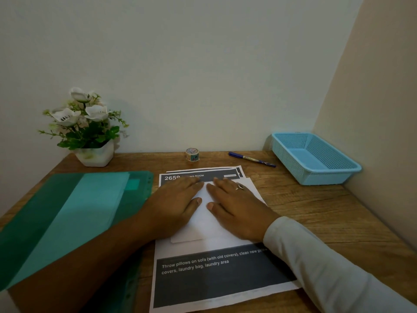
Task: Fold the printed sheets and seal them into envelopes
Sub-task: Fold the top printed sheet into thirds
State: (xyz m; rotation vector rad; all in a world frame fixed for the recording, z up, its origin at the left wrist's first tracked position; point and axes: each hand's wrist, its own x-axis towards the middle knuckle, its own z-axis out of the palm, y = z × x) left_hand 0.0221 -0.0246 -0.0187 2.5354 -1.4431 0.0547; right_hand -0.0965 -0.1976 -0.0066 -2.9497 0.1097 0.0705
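A folded white sheet (pixel 204 219) lies on top of a stack of printed sheets (pixel 216 274) in the middle of the wooden desk. My left hand (pixel 173 204) and my right hand (pixel 234 206) both press flat on the folded sheet, fingers straight, fingertips near its far edge and thumbs almost meeting. A green plastic folder (pixel 74 213) with pale envelopes or paper inside lies at the left, partly under my left forearm. A small roll of patterned tape (pixel 192 154) stands at the back of the desk.
A blue pen (pixel 251 159) lies at the back right. A light blue plastic basket (pixel 316 158) sits in the right corner against the wall. A white pot of artificial flowers (pixel 86 129) stands at the back left. Walls close the desk behind and right.
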